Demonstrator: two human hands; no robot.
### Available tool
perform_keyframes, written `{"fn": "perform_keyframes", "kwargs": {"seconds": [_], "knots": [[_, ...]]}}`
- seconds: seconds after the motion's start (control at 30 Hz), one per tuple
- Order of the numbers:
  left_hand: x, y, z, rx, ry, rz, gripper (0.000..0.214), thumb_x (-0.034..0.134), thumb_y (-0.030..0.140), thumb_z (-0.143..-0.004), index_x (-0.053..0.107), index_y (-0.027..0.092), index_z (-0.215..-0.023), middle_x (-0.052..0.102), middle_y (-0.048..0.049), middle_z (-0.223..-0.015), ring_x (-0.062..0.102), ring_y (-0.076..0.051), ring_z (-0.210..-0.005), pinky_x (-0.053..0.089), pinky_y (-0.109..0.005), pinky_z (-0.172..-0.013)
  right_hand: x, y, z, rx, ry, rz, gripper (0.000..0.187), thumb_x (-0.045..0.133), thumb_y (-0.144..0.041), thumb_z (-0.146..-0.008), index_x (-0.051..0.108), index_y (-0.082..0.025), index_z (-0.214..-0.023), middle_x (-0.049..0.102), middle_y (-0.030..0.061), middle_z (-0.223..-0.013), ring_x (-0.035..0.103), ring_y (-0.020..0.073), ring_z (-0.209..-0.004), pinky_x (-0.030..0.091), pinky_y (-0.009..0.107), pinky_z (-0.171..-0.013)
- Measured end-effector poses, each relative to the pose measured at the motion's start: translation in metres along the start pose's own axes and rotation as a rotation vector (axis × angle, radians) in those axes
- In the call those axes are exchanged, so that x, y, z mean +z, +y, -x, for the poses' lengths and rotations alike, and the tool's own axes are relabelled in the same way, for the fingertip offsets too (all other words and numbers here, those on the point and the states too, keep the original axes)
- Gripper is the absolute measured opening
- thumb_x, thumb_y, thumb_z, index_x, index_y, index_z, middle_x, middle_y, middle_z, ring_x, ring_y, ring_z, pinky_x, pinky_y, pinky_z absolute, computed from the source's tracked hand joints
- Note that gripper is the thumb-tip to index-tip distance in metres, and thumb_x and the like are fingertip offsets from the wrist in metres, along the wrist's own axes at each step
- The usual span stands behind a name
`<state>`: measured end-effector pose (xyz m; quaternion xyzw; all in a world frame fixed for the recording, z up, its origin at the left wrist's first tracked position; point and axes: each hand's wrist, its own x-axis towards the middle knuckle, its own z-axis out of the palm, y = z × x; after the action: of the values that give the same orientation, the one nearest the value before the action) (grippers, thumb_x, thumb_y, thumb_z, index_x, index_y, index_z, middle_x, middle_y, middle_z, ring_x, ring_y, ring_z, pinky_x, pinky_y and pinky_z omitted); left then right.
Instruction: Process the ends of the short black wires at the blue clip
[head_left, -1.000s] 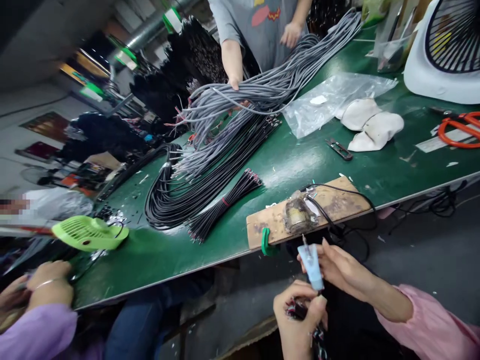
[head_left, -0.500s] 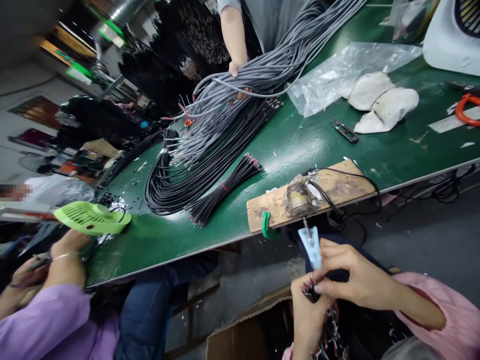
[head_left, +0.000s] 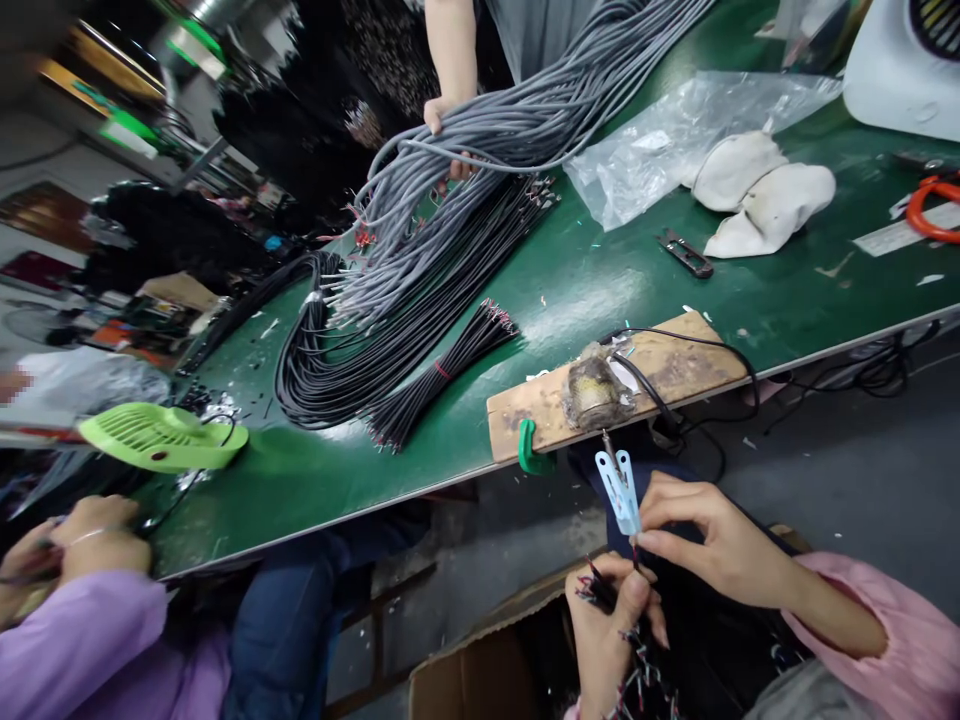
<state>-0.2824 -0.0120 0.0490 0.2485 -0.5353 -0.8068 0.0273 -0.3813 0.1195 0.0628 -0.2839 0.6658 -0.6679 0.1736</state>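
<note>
The bundle of black cables with bared coloured ends [head_left: 634, 685], at lower centre, is clamped in the left hand [head_left: 611, 625], the right hand [head_left: 709, 545] pinching a pale-blue plastic clip [head_left: 621, 492] above it — seemingly mid-job, for a tied black cable sheaf [head_left: 442, 372] lies untouched mid-frame on the green table [head_left: 600, 290].

Here's the pale blue clip [head_left: 621, 492], a slim plastic piece with open slots down its face, standing nearly upright and leaning a touch left, its thin metal tip [head_left: 609, 447] pointing up. The right hand [head_left: 705, 545] pinches it at the lower end with its fingertips. Just below, the bundle of black wires [head_left: 598, 590] sits clamped in the left hand [head_left: 611, 625], short stripped ends in red and white fanning out above and below the fist, right beside the clip's foot.
</note>
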Motion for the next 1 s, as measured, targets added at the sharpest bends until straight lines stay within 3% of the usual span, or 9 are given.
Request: {"fn": "perform_keyframes", "kwargs": {"seconds": [0.33, 0.5, 0.8, 1.0], "knots": [[0.0, -0.004, 0.001, -0.007, -0.056, 0.086, 0.032, 0.076, 0.038, -0.078, 0.066, 0.012, -0.063, 0.054, 0.0028, -0.038, 0.044, -0.005, -0.026, 0.031, -0.013, -0.032, -0.001, -0.003, 0.002, -0.078, 0.001, 0.027, 0.014, 0.063, -0.019, -0.091, 0.073, -0.015, -0.082, 0.069, 0.0043, -0.077, 0.059, 0.0168, -0.077, 0.044, 0.031, -0.074], [-0.002, -0.009, 0.001, 0.004, -0.032, 0.063, 0.031, 0.075, 0.039, -0.079, 0.066, 0.013, -0.065, 0.054, 0.0034, -0.037, 0.043, -0.004, -0.026, 0.03, -0.012, -0.032, -0.003, -0.004, 0.003, -0.087, 0.068, 0.091, 0.014, 0.062, -0.019, -0.091, 0.073, -0.015, -0.083, 0.07, 0.0053, -0.076, 0.059, 0.0187, -0.076, 0.043, 0.035, -0.077], [-0.007, -0.011, -0.003, 0.028, -0.029, 0.041, 0.031, 0.074, 0.042, -0.079, 0.066, 0.015, -0.066, 0.051, 0.0057, -0.036, 0.034, -0.003, -0.023, 0.029, -0.014, -0.031, 0.01, -0.003, 0.021, -0.275, 0.101, 0.343, 0.02, 0.055, -0.009, -0.093, 0.067, -0.018, -0.106, 0.067, 0.0048, -0.086, 0.054, 0.0184, -0.08, 0.041, 0.038, -0.08], [-0.006, -0.01, -0.004, 0.012, -0.038, 0.033, 0.033, 0.075, 0.043, -0.078, 0.066, 0.014, -0.066, 0.05, 0.0059, -0.036, 0.038, -0.003, -0.024, 0.029, -0.014, -0.032, 0.016, 0.001, 0.029, -0.296, 0.182, 0.481, 0.025, 0.053, -0.009, -0.094, 0.06, -0.019, -0.115, 0.065, 0.0063, -0.093, 0.055, 0.0205, -0.086, 0.039, 0.042, -0.089]]}}
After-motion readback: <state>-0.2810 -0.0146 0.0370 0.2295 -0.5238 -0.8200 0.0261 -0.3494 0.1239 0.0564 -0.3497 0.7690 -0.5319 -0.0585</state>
